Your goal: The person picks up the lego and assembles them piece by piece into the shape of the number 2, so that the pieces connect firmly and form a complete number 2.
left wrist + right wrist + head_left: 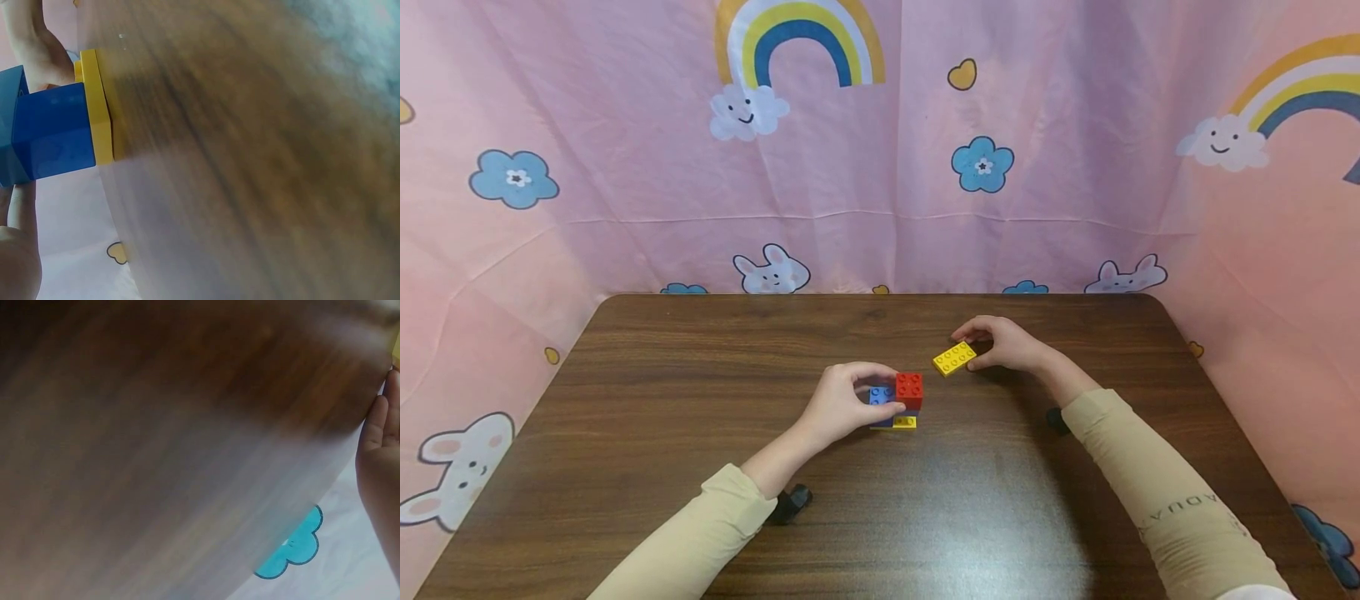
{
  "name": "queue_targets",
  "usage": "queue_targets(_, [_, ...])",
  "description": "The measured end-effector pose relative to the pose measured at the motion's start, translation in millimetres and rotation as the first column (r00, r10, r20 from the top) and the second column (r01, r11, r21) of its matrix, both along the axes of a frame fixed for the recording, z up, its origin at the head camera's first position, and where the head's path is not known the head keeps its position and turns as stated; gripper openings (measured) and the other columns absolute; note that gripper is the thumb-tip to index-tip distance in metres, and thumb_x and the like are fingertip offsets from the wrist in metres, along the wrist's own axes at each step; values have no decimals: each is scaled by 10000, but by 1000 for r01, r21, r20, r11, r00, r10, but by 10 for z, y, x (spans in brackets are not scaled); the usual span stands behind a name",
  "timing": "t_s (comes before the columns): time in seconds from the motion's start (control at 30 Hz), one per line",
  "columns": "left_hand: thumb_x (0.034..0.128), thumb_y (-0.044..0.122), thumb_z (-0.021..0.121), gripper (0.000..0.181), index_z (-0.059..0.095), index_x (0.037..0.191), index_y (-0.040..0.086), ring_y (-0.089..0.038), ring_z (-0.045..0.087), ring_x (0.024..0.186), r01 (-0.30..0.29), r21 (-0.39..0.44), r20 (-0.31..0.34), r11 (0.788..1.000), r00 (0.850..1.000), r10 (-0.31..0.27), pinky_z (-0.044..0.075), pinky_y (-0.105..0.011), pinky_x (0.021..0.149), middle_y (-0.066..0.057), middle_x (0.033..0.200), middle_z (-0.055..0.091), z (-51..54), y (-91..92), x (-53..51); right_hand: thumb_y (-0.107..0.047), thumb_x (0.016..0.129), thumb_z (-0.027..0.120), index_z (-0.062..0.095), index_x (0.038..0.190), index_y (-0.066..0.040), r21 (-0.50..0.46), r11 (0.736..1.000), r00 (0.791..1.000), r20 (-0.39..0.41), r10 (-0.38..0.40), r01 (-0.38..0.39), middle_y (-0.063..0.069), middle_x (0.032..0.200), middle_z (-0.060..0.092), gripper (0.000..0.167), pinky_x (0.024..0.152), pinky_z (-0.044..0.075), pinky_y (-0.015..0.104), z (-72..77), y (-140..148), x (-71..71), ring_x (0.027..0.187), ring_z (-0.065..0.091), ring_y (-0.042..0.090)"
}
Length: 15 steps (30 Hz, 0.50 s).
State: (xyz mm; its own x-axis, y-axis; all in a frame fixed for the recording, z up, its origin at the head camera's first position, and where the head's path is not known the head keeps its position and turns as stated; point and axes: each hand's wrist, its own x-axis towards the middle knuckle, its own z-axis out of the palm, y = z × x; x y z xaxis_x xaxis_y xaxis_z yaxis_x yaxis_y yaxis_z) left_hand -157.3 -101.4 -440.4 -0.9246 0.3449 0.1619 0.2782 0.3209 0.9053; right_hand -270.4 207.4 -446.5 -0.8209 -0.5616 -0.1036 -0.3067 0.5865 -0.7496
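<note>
My left hand [838, 404] grips a small stack of toy building bricks, thumb at the front and fingers reaching behind. A red brick [908, 390] tops its right side. Beside that, lower down, sits a blue brick [880, 395], and a flat yellow brick [906, 422] forms the base. Seen from the left wrist, the blue side [56, 131] stands against the yellow base [97, 112]. To the right and farther back, my right hand [1003, 343] pinches a separate flat yellow brick [954, 358], studs up. Only a sliver of yellow brick [397, 347] shows in the right wrist view.
Both hands are over a dark wood-grain table [700, 358]. Behind it and at the sides hangs a pink curtain [865, 183] with rainbows, flowers and rabbits. Black wrist devices show under the left sleeve [722, 492] and the right sleeve [1120, 442].
</note>
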Motion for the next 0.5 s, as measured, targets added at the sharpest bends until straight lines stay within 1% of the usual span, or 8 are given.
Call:
queue_targets(0.23, [813, 50, 918, 361, 784, 1146, 17, -281, 753, 1081, 0, 0, 6, 1000, 1000, 0, 645, -399, 980, -147, 1161, 795, 6, -3, 0, 64, 856, 837, 682, 1303, 28, 10, 1000, 1000, 3, -16, 16, 228, 1306, 689, 475, 1150, 512, 579, 4, -8, 8, 1244, 645, 400])
queue_targets(0.5, [814, 57, 920, 365, 784, 1151, 20, -275, 757, 1076, 2, 0, 10, 1000, 1000, -2, 645, -387, 978, -144, 1159, 797, 1, -3, 0, 35, 866, 840, 727, 1263, 1, 25, 1000, 1000, -28, -2, 3, 210, 1285, 699, 413, 1106, 543, 579, 13, -6, 18, 1206, 657, 387])
